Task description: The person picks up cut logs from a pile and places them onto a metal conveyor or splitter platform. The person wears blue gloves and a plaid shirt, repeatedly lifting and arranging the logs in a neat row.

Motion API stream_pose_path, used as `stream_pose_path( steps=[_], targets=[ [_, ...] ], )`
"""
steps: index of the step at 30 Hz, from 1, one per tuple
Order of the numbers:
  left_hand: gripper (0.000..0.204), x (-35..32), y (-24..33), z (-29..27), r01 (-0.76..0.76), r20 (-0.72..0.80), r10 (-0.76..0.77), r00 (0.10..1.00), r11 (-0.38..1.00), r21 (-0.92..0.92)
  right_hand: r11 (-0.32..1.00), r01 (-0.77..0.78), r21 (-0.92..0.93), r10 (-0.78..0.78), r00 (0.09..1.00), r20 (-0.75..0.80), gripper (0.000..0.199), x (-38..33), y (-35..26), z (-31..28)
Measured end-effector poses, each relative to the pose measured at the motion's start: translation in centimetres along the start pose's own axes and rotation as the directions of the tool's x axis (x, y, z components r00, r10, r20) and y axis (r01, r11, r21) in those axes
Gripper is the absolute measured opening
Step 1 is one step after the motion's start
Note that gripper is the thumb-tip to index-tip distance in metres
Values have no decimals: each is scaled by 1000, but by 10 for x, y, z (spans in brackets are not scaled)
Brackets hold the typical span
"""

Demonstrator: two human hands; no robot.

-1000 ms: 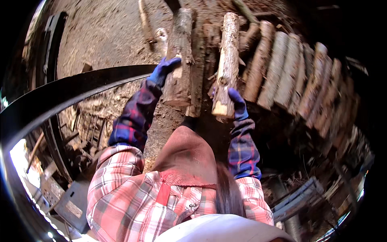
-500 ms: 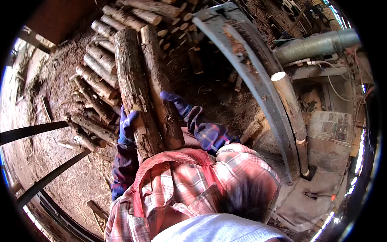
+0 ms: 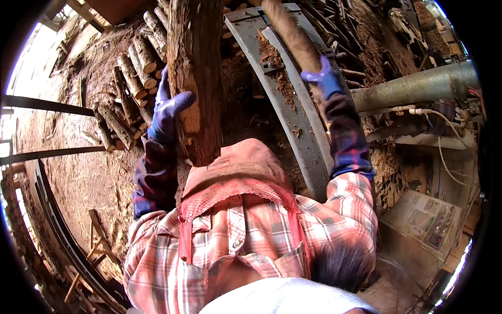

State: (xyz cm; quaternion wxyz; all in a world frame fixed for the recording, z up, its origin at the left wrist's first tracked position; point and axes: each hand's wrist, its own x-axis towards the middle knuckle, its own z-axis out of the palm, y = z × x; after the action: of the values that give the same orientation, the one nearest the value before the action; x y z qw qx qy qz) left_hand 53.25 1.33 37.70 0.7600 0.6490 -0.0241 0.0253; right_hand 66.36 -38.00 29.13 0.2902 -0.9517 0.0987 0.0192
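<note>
My left hand [image 3: 170,110], in a purple glove, grips a thick, rough-barked log [image 3: 196,68] from its left side. The thumb lies across the wood and the fingers run up along its edge. That log stands steeply in front of my chest, its lower end close to my red apron [image 3: 243,167]. My right hand [image 3: 324,78], also gloved in purple, is around the lower part of a thinner log [image 3: 292,36]. This log is smeared by motion and lies over the right side of a long grey metal chute [image 3: 282,99].
Several cut logs [image 3: 133,73] lie in a pile at the left on brown ground. A large greenish pipe [image 3: 413,86] crosses the right side. Below it sits a dusty control panel [image 3: 426,222]. Dark bars [image 3: 49,104] reach in from the left edge.
My right hand has moved right, from beside the two logs at my chest to a log over the chute. The thick log stays with my left hand and now stands higher.
</note>
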Motion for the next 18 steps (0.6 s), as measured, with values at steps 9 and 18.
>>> stream_pose_path(
  steps=[9,18],
  targets=[
    [64,11,33,57,-135,246,200,948,957,-257,962,82,259,-108,990,89,103,-6,112,-22],
    [83,44,-56,127,-176,629,93,772,982,70,959,-35,-282,-17,984,-179,83,-89,114,-22]
  ],
)
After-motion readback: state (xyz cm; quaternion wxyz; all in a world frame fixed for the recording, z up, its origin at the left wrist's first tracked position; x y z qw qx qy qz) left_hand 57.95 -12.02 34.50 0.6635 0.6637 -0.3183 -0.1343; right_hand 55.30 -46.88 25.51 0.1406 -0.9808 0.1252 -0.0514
